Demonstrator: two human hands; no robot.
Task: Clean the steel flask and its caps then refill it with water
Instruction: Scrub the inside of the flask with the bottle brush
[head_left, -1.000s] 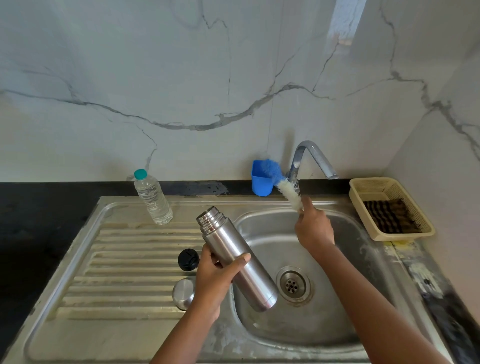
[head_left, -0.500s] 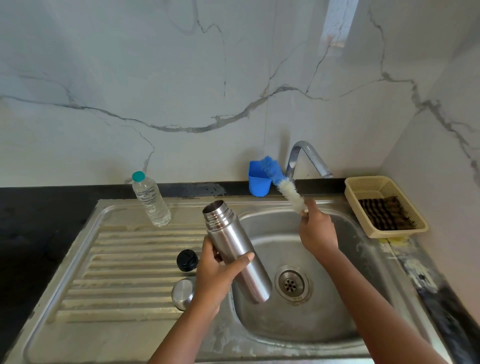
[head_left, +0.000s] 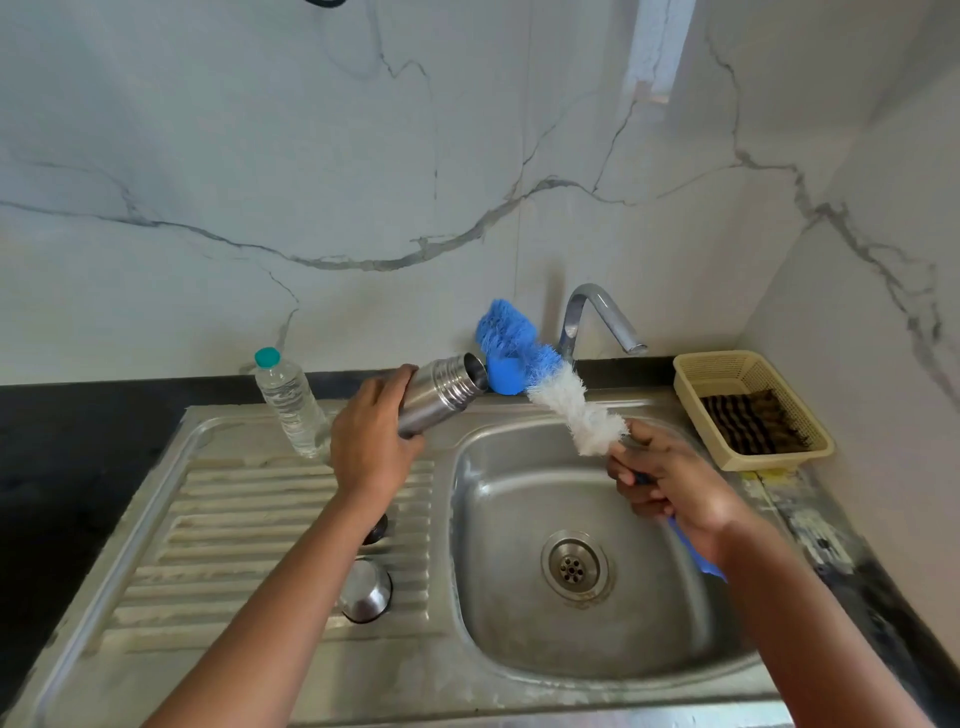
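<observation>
My left hand (head_left: 371, 447) grips the steel flask (head_left: 441, 392), held nearly level above the drainboard with its open mouth pointing right. My right hand (head_left: 670, 480) grips the blue handle of a bottle brush (head_left: 550, 384), whose white and blue bristles slant up to the left, the blue tip just right of the flask mouth. A steel cap (head_left: 366, 590) sits on the drainboard below my left forearm. The black inner cap (head_left: 378, 530) peeks out from under that forearm, mostly hidden.
The sink basin (head_left: 519, 613) with its drain lies under the brush. A tap (head_left: 600, 317) stands behind it. A blue cup (head_left: 505, 375) sits at the back edge. A water bottle (head_left: 291, 402) stands at the drainboard's back. A beige basket (head_left: 748, 410) is on the right.
My left hand has lifted the flask up and back, tipping it nearly level with the mouth facing right. My right hand has pulled the brush out toward me, its bristles now beside the flask mouth.
</observation>
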